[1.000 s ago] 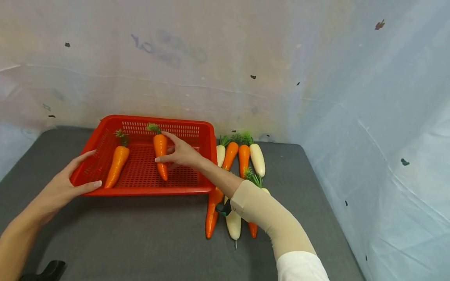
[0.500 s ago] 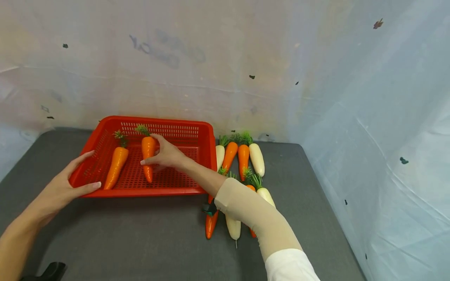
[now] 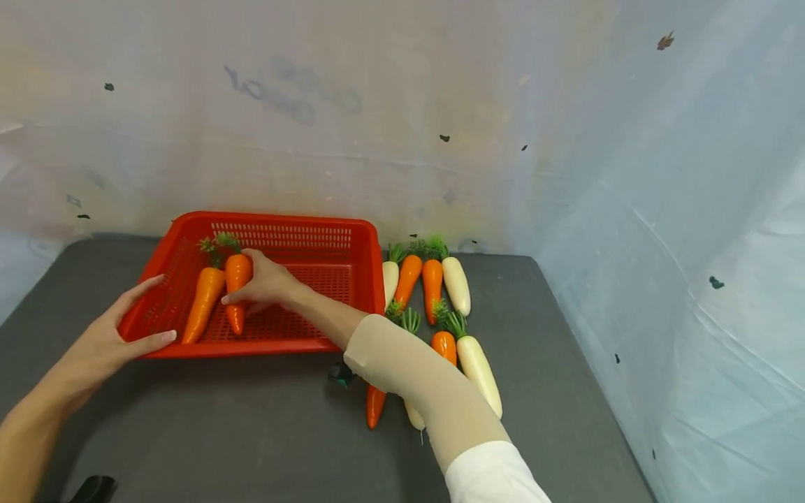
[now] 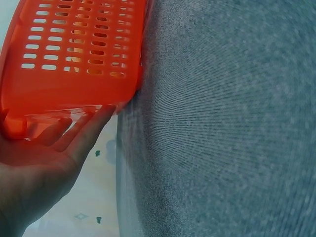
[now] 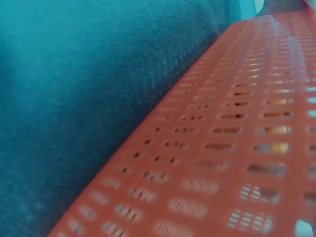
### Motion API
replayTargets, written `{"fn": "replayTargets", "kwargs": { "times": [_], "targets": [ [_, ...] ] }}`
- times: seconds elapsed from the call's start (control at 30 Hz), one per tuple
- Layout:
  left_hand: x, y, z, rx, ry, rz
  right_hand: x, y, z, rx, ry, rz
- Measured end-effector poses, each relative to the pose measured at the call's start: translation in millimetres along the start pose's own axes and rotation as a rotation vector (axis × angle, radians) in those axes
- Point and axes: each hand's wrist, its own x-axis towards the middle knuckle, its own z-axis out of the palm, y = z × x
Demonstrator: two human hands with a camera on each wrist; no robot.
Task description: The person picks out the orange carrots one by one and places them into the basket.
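Observation:
A red plastic basket (image 3: 330, 341) with slotted walls stands on the dark grey table. My right hand (image 3: 269, 283) grips a carrot (image 3: 238, 272) by its upper part inside the basket, thumb on the near side. Close to its left lies another carrot (image 3: 204, 300), green top toward the back. At the basket's left end, my left hand (image 3: 108, 341) rests against the corner with fingers and thumb spread. In the left wrist view, straight fingers (image 4: 89, 133) lie along the basket's end wall (image 4: 69, 91). The right wrist view shows only the slotted wall (image 5: 197, 163) and table, not the hand.
Right of the basket lie several carrots (image 3: 432, 283) and white radishes (image 3: 479, 374) in two rows, partly hidden by my right arm (image 3: 415, 377). A black object (image 3: 94, 489) is at the bottom left. Plastic sheeting (image 3: 629, 209) hangs behind and to the right.
My right hand has moved left inside the basket with the carrot, bringing it close beside the other carrot. The left hand keeps its place at the basket's corner.

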Motion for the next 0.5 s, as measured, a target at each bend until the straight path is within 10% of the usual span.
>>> {"fn": "replayTargets", "kwargs": {
  "times": [0.5],
  "targets": [
    [3.5,1.6,3.2,0.031,-0.003,-0.058,11.8,6,16,-0.152,0.053,0.048]
  ]
}}
